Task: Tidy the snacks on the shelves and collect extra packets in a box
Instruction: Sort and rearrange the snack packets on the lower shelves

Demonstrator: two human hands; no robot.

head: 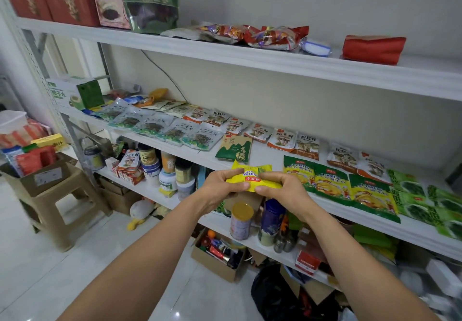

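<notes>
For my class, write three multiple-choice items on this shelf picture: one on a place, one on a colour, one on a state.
1. Where on the top shelf does the red pouch lie?
A) left end
B) middle
C) right end

2. What colour is the packet held in front of the shelves?
A) yellow
B) blue
C) white

3. How is that packet held?
A) lying loose on a shelf
B) in one hand only
C) gripped by both hands

Answers:
1 C: the pouch lies by itself at the right end.
2 A: the wrapper is yellow with a small red label.
3 C: the left hand and right hand each curl fingers round one end.
</notes>
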